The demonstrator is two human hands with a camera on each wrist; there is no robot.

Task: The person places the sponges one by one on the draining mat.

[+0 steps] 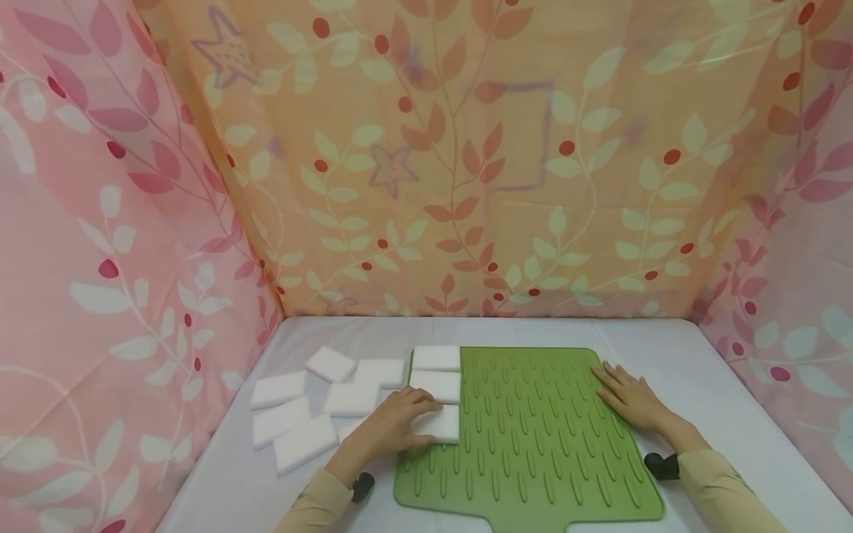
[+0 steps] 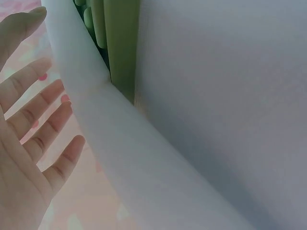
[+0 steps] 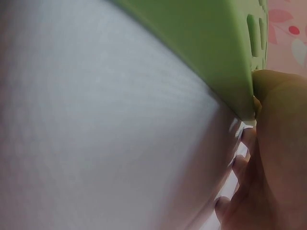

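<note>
My left hand point(image 1: 396, 422) grips a white block point(image 1: 445, 423) that looks like sponge, its thumb at the near edge and fingers at the far edge. This block lies at the left side of a green ridged mat point(image 1: 526, 444). Behind it on the mat, a second block point(image 1: 436, 387) and a third block point(image 1: 436, 358) continue the column. In the left wrist view, the fingers point(image 2: 45, 129) are spread; what they touch there is unclear. My right hand point(image 1: 633, 400) rests on the mat's right edge with its fingers extended. In the right wrist view, the thumb point(image 3: 273, 81) lies against the mat's edge.
Several loose white blocks point(image 1: 305, 443) lie on the white-covered table point(image 1: 220, 474) left of the mat; one is partly hidden by the left hand. The mat's tab point(image 1: 529, 524) points toward me. Floral curtains point(image 1: 453, 244) stand at the back and both sides.
</note>
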